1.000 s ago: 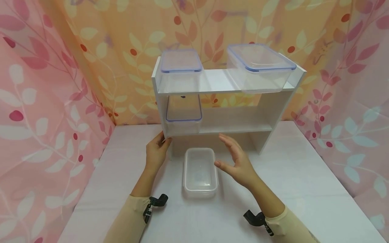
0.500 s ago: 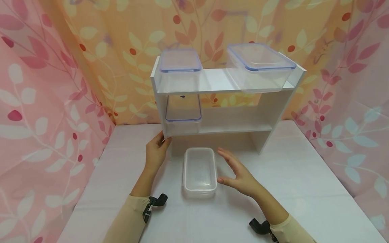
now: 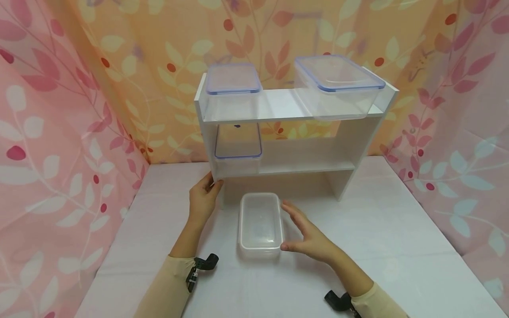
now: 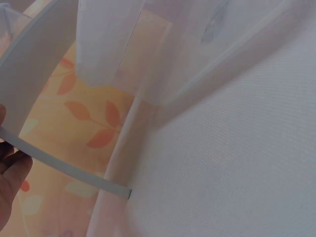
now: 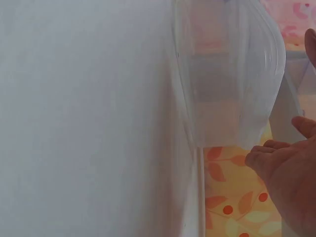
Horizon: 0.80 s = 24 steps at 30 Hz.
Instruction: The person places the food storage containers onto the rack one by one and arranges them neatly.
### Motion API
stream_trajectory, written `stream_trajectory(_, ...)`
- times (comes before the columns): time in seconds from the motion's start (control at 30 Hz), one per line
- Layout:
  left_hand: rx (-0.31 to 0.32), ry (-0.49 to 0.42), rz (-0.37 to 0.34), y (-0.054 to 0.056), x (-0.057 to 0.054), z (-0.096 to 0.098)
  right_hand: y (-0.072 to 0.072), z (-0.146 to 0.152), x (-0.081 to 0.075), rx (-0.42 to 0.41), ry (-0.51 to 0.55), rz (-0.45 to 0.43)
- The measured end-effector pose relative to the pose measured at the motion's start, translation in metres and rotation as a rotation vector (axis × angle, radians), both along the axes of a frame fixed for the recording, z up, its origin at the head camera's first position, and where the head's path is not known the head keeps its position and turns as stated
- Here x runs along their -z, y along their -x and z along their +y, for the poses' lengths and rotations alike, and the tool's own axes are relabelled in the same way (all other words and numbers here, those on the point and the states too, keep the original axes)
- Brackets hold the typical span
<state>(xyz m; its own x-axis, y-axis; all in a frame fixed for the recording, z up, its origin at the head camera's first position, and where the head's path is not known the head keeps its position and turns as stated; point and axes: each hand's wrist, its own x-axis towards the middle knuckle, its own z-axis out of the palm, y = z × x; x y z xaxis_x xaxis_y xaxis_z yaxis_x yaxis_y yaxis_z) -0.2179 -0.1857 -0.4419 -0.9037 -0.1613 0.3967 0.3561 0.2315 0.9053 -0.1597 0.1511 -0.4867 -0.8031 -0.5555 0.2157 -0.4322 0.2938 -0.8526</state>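
Note:
A clear plastic food container (image 3: 260, 221) with a pale rim stands on the white table in front of a white two-tier shelf (image 3: 306, 169). My left hand (image 3: 203, 199) pinches the lower edge of the shelf's left side panel between thumb and fingers; in the left wrist view that thin panel edge (image 4: 69, 169) runs out from the fingertips. Along the container's right side is my right hand (image 3: 312, 236), thumb and fingers spread apart, fingertips right at its wall. From the right wrist, the container (image 5: 222, 74) shows side-on with the hand (image 5: 291, 177) beside it.
Two containers with blue-edged lids sit on the top tier, a smaller one (image 3: 233, 79) at left and a larger one (image 3: 339, 84) at right. Another blue-edged container (image 3: 238, 145) stands on the middle tier at left. Patterned curtains (image 3: 159, 88) surround the table (image 3: 159, 190).
My right hand has come down toward the front and then left, up to the container's right side. The left hand keeps its hold on the shelf panel.

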Motion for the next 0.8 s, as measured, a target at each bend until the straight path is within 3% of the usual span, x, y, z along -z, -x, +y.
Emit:
stream_trajectory(0.23,0.017,-0.024,0.003,0.001,0.000,-0.001,-0.001,-0.006,0.010,-0.003,-0.016,-0.016)
stream_trajectory(0.47,-0.004,-0.028,0.021,0.021,0.031,-0.008,-0.001,-0.011,0.019,0.007,-0.047,-0.046)
stream_trajectory(0.8,-0.012,-0.020,0.011,0.020,0.030,-0.008,-0.002,-0.026,0.034,0.016,0.007,-0.066)
